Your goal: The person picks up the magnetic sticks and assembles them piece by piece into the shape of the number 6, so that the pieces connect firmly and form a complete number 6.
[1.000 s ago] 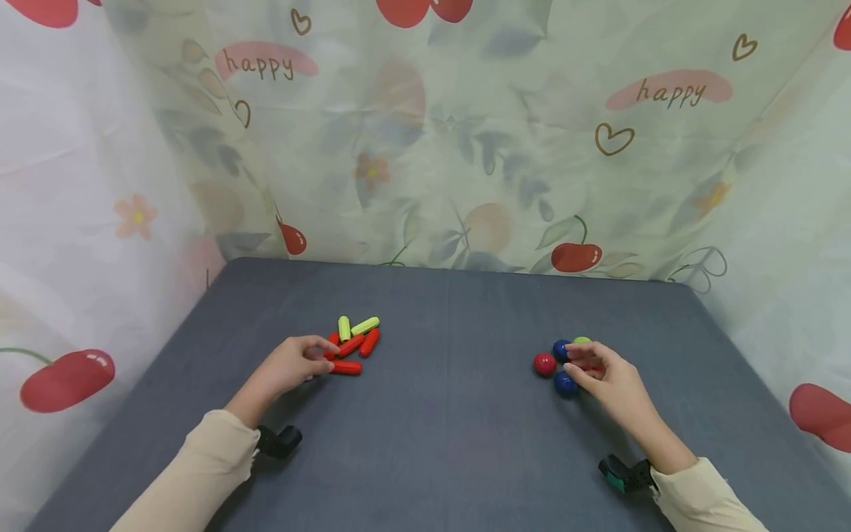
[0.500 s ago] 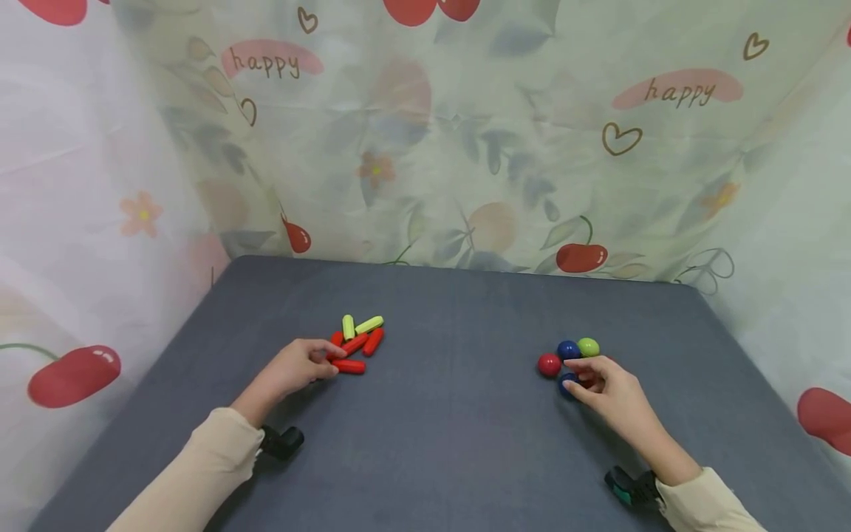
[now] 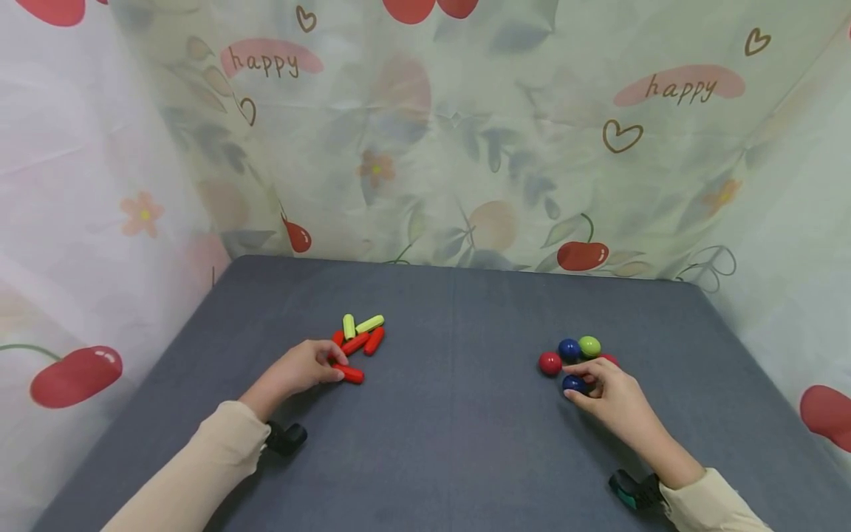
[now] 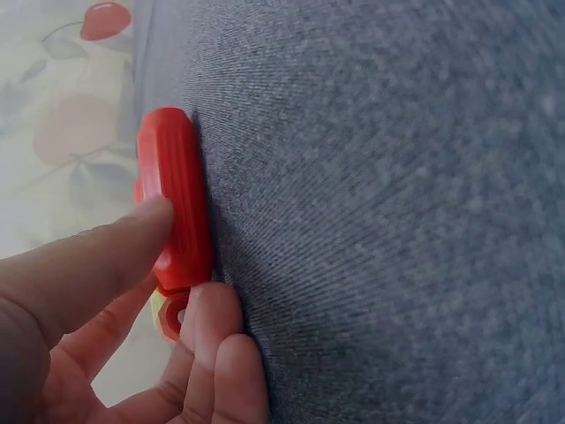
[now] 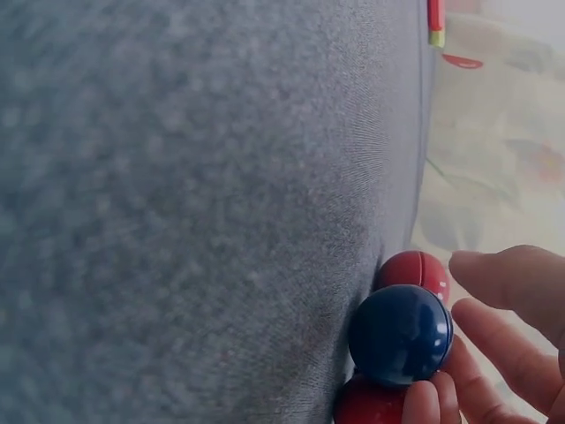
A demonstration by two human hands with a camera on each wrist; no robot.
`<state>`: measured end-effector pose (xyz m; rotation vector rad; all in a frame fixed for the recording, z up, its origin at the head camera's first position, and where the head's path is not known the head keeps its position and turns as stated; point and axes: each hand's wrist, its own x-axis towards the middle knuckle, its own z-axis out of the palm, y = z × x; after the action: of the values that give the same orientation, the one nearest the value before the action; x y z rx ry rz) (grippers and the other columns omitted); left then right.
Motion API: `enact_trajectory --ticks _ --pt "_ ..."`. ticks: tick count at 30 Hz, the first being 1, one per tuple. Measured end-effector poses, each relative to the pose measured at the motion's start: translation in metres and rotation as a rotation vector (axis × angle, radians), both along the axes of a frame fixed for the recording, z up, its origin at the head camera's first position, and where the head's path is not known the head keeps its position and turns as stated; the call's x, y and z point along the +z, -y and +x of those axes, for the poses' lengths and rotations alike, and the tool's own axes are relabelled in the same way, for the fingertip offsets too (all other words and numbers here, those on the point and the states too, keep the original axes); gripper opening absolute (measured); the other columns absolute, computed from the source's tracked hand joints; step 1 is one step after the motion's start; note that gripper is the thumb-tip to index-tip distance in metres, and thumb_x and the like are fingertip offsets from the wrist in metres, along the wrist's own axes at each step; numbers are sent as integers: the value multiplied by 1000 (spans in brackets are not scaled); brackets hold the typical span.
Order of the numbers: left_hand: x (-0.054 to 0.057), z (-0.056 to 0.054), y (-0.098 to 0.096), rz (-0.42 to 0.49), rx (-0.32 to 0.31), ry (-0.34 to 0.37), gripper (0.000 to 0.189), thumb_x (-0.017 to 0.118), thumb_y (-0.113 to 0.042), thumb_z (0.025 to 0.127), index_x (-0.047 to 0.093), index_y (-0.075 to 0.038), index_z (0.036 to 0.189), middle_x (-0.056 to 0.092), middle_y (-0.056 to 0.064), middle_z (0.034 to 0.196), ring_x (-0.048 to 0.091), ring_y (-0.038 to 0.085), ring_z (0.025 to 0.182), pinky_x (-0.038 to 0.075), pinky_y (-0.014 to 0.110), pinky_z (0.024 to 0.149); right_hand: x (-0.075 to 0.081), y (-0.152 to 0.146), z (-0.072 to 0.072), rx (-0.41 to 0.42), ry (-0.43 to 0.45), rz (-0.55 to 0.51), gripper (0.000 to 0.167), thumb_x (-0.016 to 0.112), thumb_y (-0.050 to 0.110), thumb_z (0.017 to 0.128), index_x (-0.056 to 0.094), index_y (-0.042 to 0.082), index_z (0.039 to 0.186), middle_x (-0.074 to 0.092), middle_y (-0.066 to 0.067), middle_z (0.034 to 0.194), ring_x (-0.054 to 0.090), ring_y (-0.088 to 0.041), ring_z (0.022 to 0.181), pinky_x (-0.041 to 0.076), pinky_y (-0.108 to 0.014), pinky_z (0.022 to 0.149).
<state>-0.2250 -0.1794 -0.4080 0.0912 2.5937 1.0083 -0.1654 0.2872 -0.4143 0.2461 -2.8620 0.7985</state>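
Observation:
My left hand [image 3: 307, 373] pinches a short red ribbed stick [image 3: 352, 374] between thumb and fingers at the near side of a small pile. In the left wrist view the thumb lies on this red stick [image 4: 175, 194]. Several more red sticks [image 3: 374, 340] and two yellow-green sticks [image 3: 369, 324] lie just beyond. My right hand [image 3: 614, 391] is over a shiny blue ball [image 3: 573, 383], its thumb and forefinger spread around it. In the right wrist view the thumb stands apart from the blue ball [image 5: 400, 336], while lower fingertips are close against it.
Beside the right hand lie another blue ball [image 3: 569, 349], a green ball [image 3: 589, 346], a red ball [image 3: 549, 363] and a partly hidden red ball [image 3: 609, 360]. A dark grey cloth covers the table [image 3: 452, 443]. Patterned curtains [image 3: 452, 133] enclose its back and sides.
The red stick in the left hand has turned and shifted slightly toward me. My right hand has come nearer from above the ball group, uncovering the green ball, to the nearest blue ball.

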Motion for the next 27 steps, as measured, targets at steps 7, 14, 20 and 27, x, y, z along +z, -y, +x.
enact_trajectory --ticks 7,14,20,27 --pt "-1 -1 -1 -30 -1 28 15 74 -15 85 67 -13 98 56 1 68 51 15 62 41 26 55 0 -1 2 -7 -1 31 30 81 12 77 72 10 106 63 -6 102 58 -15 78 50 -28 66" --pt "1 -4 -2 -60 -24 42 14 73 -17 86 67 -15 99 56 0 68 51 15 62 41 26 56 -1 -1 5 -13 42 26 31 81 9 76 72 9 106 61 -8 102 62 -19 84 55 -35 72" --pt "0 -4 -1 -74 -40 28 14 73 -17 86 66 -15 98 56 1 69 50 16 63 40 27 57 -2 -2 8 -17 92 16 30 81 10 77 72 8 106 61 -9 103 63 -19 84 56 -37 72" --pt "0 -1 -2 -76 -54 18 12 71 -16 88 64 -15 98 55 3 72 49 17 65 39 27 59 -4 -3 11 -43 183 -30 31 79 15 81 70 6 109 65 -16 108 69 -29 92 57 -42 77"
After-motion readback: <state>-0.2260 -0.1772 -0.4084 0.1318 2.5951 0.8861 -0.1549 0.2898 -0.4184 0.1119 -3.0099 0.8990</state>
